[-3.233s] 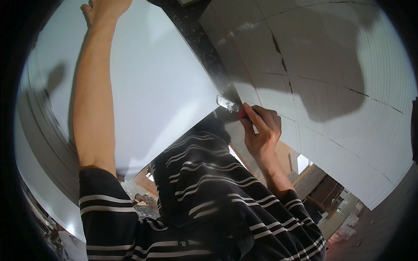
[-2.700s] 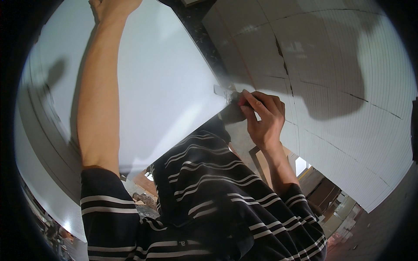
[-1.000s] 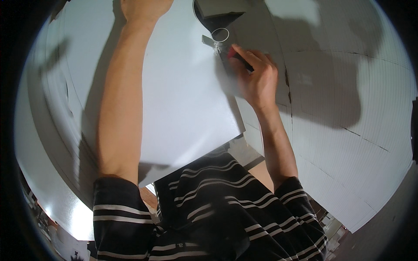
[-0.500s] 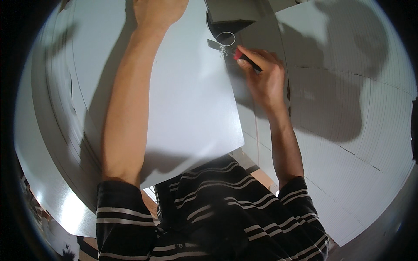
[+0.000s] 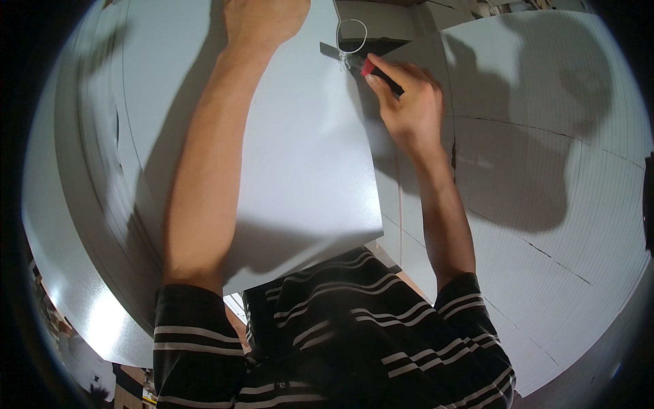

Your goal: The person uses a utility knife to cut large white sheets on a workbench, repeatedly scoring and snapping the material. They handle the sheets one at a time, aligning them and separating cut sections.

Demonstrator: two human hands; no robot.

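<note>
A large white panel (image 5: 310,163) lies in front of me, its right edge running away from me. My left hand (image 5: 266,20) rests on its far part; the fingers are cut off by the picture's top edge. My right hand (image 5: 412,99) is closed around a flat-bladed knife (image 5: 385,76) with a red and black handle. Its grey blade lies across the panel's right edge, the tip over the white surface. A thin white strip (image 5: 366,34) curls up in a loop by the blade, with small crumpled shavings (image 5: 345,63) beneath it.
More white panels (image 5: 511,170) lie stacked to the right, dark gaps between them and shadows over them. At the left stand further white boards (image 5: 71,191) with curved-looking edges. Small clutter (image 5: 501,7) shows at the far right.
My right hand and the knife have moved a little farther away along the panel's edge. The curled strip has gone with them. My left hand stays on the panel; the view has shifted slightly.
</note>
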